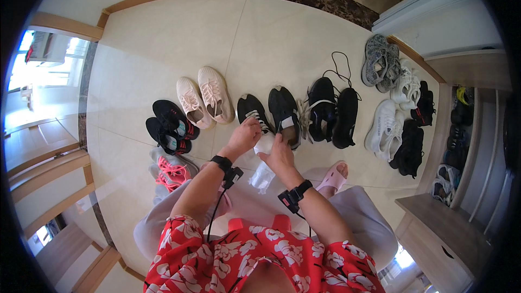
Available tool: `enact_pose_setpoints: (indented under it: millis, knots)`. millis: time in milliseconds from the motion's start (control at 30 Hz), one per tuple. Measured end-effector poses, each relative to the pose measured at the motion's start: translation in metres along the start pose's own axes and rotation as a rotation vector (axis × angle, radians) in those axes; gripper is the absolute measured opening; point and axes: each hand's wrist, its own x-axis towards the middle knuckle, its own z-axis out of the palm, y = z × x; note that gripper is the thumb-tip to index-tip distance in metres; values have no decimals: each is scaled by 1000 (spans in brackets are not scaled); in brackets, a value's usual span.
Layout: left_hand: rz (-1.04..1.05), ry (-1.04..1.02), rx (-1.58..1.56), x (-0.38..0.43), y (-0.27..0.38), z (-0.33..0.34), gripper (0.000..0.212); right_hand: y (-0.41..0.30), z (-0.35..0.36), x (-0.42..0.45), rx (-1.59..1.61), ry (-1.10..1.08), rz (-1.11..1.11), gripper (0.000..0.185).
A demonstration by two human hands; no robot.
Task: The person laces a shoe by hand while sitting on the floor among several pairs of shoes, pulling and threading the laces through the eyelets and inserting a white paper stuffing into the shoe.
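Observation:
A pair of black sneakers with pale soles stands on the tiles before me. My left hand (246,130) is curled at the laces of the left black sneaker (249,106), fingertips pinched at the lace. White material (265,142) shows at that shoe's heel, between my hands. My right hand (280,151) reaches between the two shoes, its fingers beside the opening of the right black sneaker (281,99) and its thumb near the white material. What its fingers grip is hidden. Crumpled white wrapping (262,177) lies on the floor nearer me.
Cream sneakers (211,89), black-and-red shoes (169,110) and grey sneakers with pink laces (173,171) stand left. Black shoes with long laces (321,93) are close on the right. Farther right are several more pairs and an open shoe cabinet (431,207).

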Motion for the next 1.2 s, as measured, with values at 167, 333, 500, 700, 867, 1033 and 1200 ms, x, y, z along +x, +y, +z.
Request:
enact_pose_setpoints:
  millis: [167,333,500,700,867,1033,1200]
  knots:
    - [-8,15,-39,1,4,1,7,6,9,-2,108,-17,13,57]
    - [28,19,-40,1,-4,1,4,5,26,7,147,126,-125,49]
    - [54,39,-66,3,7,0,2,4,44,25,137,55,24,47]
    - [-11,35,-30,1,12,1,3,18,52,10,282,193,-50,48]
    - [-116,31,-29,-1,10,-1,4,9,33,-4,197,164,46,48]
    - [-29,27,-46,1,12,-4,4,19,56,11,151,274,-68,36]
    - [13,29,-68,2,15,-2,2,21,68,33,53,197,-32,29]
